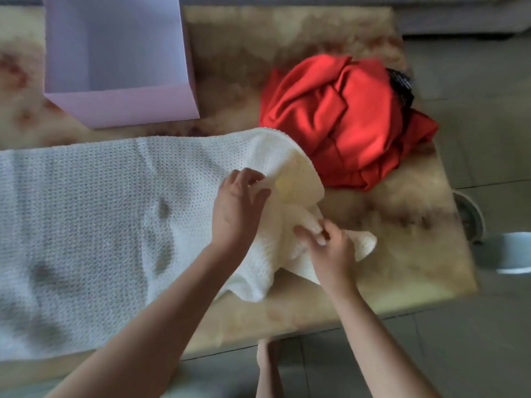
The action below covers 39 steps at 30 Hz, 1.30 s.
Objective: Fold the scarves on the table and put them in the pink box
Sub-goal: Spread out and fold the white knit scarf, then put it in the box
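- Marbled table (402, 225), tiled floor past its edge. Pink box (120, 101) sits well beyond my L hand, nothing in the part I can see.
- L hand (240, 205) pinches the bunched end of the white knit scarf (100, 211). R hand (330, 248) grips the same end, just beside it.
- Risk: rest of scarf lies flat out past my L hand, near the table lip. Hard tug & it could slide off.
- Risk: red scarf (344, 122) heap is just beyond both hands, so a swung end may snag it.
- Loose knit could catch fingertips & skew the fold.
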{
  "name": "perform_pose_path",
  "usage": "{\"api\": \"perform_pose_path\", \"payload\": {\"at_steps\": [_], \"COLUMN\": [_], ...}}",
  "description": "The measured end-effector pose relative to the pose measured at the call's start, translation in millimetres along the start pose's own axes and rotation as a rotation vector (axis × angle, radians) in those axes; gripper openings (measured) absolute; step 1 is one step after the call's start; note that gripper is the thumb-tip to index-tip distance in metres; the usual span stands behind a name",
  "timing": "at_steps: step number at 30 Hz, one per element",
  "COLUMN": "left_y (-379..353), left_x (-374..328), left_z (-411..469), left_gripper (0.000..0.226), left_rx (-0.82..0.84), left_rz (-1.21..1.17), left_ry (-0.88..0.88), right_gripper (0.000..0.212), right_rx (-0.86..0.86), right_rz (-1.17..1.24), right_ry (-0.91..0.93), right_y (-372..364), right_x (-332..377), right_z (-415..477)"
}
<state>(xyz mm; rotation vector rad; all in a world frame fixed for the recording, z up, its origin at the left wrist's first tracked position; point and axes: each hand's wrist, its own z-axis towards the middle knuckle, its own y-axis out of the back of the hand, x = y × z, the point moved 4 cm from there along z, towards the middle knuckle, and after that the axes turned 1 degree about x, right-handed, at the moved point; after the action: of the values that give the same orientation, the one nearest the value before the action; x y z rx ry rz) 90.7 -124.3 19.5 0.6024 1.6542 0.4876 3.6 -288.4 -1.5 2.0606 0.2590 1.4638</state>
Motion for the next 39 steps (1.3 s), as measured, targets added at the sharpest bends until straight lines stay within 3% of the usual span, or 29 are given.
{"api": "perform_pose_path", "payload": {"at_steps": [6,8,11,14,19,22,28,32,36,39], "left_y": [3.6,0.0,-9.9,-25.9,-62.3,-84.4,-128.5,-153.6,-154.6,-148.7], "left_x": [-7.2,-8.1,-12.0,-22.3,-40.5,-48.8,-82.5,-85.5,-79.6,-71.4], "left_z": [14.7,18.4,18.5,13.8,9.1,13.8,46.9,70.2,80.0,78.6], "left_gripper": [0.02,0.021,0.033,0.047,0.035,0.037,0.045,0.051,0.043,0.04], "left_rx": [-0.096,-0.106,-0.094,-0.039,0.146,0.225,0.354,0.437,0.323,0.316], "left_rz": [0.046,0.066,0.126,0.215,0.216,0.25,0.378,0.514,0.541,0.455], "left_ry": [-0.003,0.034,0.031,-0.082,-0.202,-0.255,-0.435,-0.357,-0.294,-0.164], "right_gripper": [0.03,0.021,0.021,0.041,0.031,0.042,0.069,0.043,0.023,0.041], "right_rx": [-0.409,-0.558,-0.698,-0.594,-0.315,-0.177,-0.306,-0.301,-0.291,-0.113], "right_rz": [0.014,0.052,0.094,0.074,-0.105,-0.199,-0.457,-0.508,-0.402,-0.51], "right_ry": [-0.125,-0.168,-0.251,-0.315,-0.164,-0.111,-0.048,0.001,0.044,0.069], "right_y": [105.0,137.9,171.9,170.8,113.7,81.1,79.0,77.1,85.1,84.2], "right_x": [-19.5,-32.2,-60.2,-82.8,-76.9,-75.4,-76.6,-82.8,-74.6,-66.2], "right_z": [17.0,22.3,31.2,33.4,-0.9,-13.5,7.3,42.3,83.9,114.2]}}
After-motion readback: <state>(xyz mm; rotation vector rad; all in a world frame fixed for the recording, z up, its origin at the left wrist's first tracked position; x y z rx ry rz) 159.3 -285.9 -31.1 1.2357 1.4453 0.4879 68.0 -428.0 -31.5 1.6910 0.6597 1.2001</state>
